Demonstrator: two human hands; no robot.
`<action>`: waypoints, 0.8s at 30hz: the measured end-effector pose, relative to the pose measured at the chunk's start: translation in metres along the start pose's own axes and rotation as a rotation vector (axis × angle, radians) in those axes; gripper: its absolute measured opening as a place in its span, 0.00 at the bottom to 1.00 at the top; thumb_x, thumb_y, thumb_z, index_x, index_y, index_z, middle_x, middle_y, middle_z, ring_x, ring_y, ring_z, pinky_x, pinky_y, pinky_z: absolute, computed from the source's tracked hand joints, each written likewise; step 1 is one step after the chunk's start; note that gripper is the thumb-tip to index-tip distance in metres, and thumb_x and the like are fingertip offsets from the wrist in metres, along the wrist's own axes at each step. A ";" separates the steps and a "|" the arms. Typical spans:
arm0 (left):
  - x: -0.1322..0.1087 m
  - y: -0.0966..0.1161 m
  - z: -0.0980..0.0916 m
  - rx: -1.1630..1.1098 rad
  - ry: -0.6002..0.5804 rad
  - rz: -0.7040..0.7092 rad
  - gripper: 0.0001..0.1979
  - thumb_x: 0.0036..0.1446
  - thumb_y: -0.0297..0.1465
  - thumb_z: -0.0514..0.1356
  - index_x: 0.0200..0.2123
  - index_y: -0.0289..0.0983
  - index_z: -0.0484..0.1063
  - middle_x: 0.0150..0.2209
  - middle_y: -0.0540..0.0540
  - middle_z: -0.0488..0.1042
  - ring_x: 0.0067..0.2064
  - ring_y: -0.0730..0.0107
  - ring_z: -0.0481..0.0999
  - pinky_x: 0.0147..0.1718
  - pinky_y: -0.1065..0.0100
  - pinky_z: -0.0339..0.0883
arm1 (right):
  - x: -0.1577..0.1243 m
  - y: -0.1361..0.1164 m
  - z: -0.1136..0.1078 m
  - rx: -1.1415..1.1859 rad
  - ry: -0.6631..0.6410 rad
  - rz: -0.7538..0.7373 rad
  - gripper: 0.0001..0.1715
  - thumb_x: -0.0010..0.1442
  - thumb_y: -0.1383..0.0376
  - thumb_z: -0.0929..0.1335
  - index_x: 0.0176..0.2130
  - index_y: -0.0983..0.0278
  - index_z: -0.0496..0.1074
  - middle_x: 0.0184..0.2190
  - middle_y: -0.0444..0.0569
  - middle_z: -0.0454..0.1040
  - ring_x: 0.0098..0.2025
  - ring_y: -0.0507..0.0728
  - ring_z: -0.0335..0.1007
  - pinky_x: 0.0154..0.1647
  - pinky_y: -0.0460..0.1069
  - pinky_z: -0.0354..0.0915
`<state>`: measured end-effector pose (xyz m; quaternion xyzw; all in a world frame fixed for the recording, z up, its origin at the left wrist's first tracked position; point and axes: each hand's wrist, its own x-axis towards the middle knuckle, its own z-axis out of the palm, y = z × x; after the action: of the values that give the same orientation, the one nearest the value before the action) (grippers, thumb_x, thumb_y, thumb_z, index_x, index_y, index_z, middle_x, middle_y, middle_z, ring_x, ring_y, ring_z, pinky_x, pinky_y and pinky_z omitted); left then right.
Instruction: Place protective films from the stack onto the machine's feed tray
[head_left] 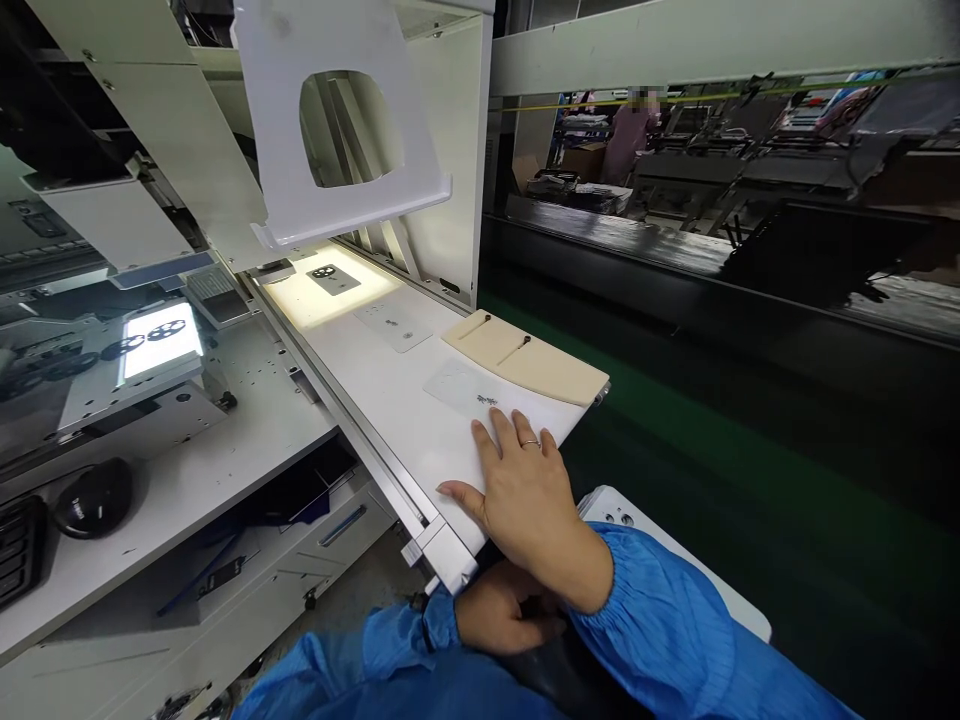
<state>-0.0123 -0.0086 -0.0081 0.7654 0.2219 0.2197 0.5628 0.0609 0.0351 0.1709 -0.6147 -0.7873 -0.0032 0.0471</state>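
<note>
My right hand (525, 490) lies flat and open, fingers spread, on the near end of a long white conveyor surface (360, 375). Its fingertips touch or nearly touch the edge of a clear sheet with small dark printed marks (486, 399). Below my right wrist, my left hand (499, 612) rests close to my body with its fingers curled in; whatever it might hold is hidden. Farther up the surface lies another clear sheet (394, 322). A grey piece with a black round pattern (334, 278) sits on the lit yellowish area beyond it.
A beige board with two dark-headed pins (529, 355) lies along the right edge. Above hangs a white bracket (345, 210). At left are a black mouse (94, 497), a keyboard (21, 548) and a lit panel (161, 340). A person in pink (630, 135) is far off.
</note>
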 end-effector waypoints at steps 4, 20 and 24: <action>0.001 0.002 -0.001 0.016 0.019 0.010 0.13 0.58 0.37 0.67 0.42 0.35 0.79 0.35 0.43 0.80 0.39 0.62 0.79 0.41 0.68 0.73 | 0.003 0.001 -0.002 0.013 -0.006 -0.010 0.47 0.65 0.40 0.59 0.65 0.74 0.61 0.67 0.70 0.57 0.67 0.78 0.53 0.62 0.73 0.56; 0.000 0.006 -0.004 -0.018 -0.012 -0.038 0.11 0.57 0.27 0.63 0.43 0.33 0.78 0.33 0.45 0.78 0.31 0.70 0.75 0.33 0.72 0.68 | 0.017 0.008 -0.007 0.113 -0.093 -0.086 0.48 0.66 0.40 0.58 0.67 0.73 0.58 0.70 0.64 0.52 0.72 0.72 0.43 0.68 0.70 0.48; -0.001 0.003 -0.003 -0.034 -0.016 -0.015 0.13 0.56 0.27 0.63 0.45 0.33 0.79 0.35 0.44 0.79 0.33 0.69 0.75 0.33 0.72 0.68 | 0.021 0.006 -0.006 0.114 -0.094 -0.073 0.47 0.67 0.41 0.58 0.67 0.74 0.57 0.70 0.64 0.51 0.72 0.72 0.42 0.69 0.69 0.48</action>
<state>-0.0146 -0.0080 -0.0043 0.7558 0.2196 0.2131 0.5789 0.0616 0.0563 0.1780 -0.5813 -0.8095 0.0689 0.0451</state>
